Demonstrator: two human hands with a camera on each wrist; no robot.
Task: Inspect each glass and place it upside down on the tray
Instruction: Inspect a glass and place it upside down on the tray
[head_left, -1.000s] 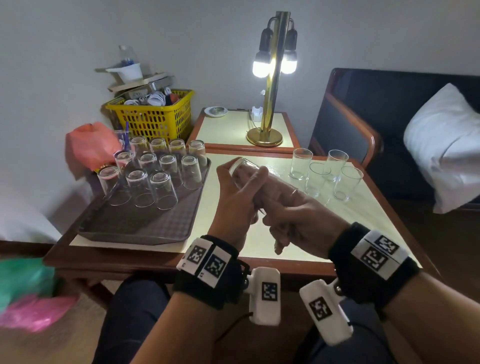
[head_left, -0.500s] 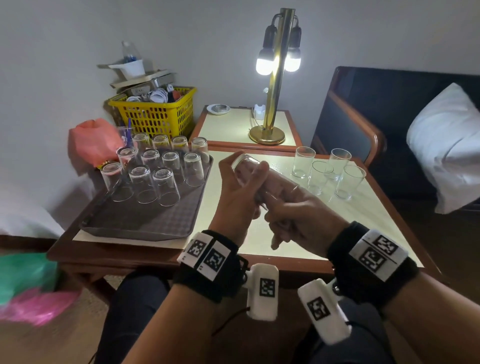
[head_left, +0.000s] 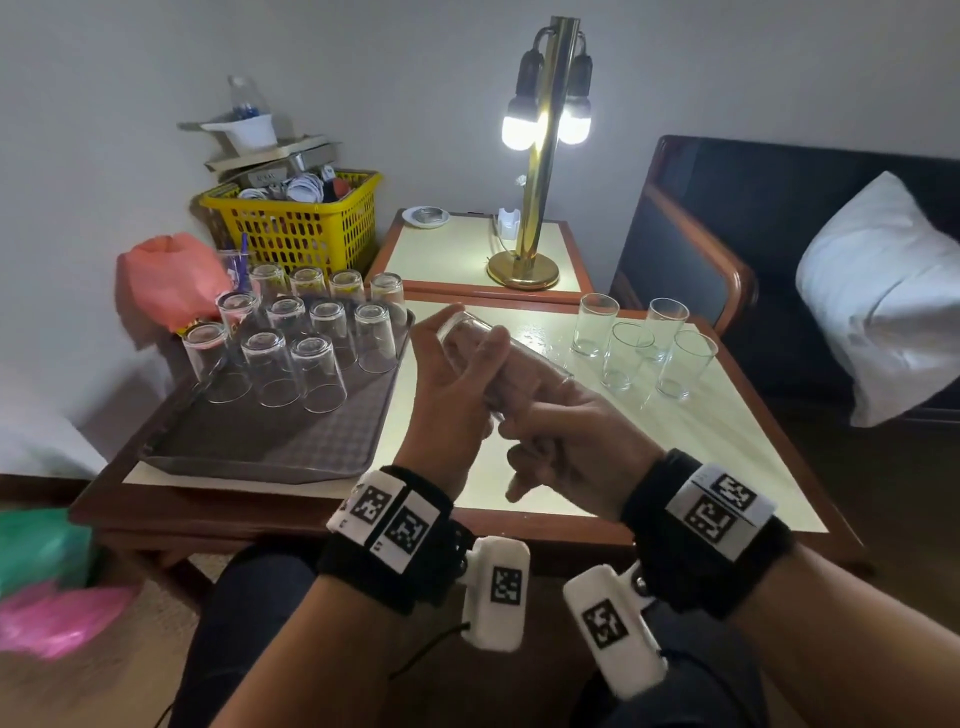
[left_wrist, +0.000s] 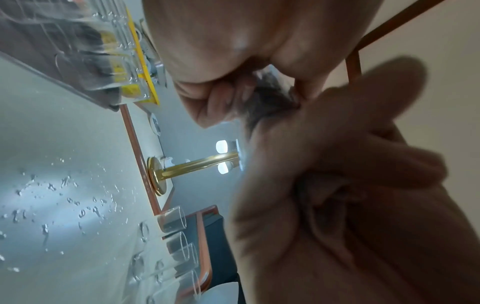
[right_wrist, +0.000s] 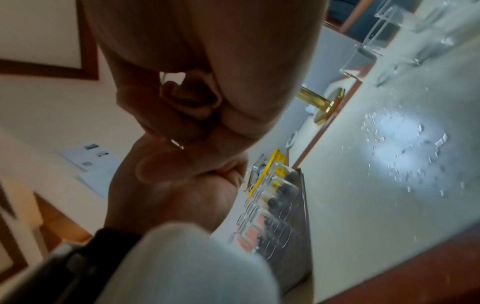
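I hold a clear glass (head_left: 460, 332) tilted on its side above the table's middle, base pointing up and left. My left hand (head_left: 467, 364) grips it near the base, thumb on top. My right hand (head_left: 530, 400) holds the mouth end, with fingers showing through the glass wall from inside. Left of the hands, a dark tray (head_left: 270, 447) carries several upside-down glasses (head_left: 317, 371). Several upright glasses (head_left: 628, 353) stand on the table's far right. Both wrist views are mostly filled by the two hands close together.
Water droplets lie on the cream tabletop (left_wrist: 64, 195). A brass lamp (head_left: 540, 208) stands lit on a side table behind. A yellow basket (head_left: 296, 228) and a pink bag (head_left: 166, 275) sit behind the tray. A sofa with a white pillow (head_left: 883, 291) is on the right.
Both hands keep their hold on the glass in nearly the same pose. The hands and glass shifted only slightly as the head view moved.
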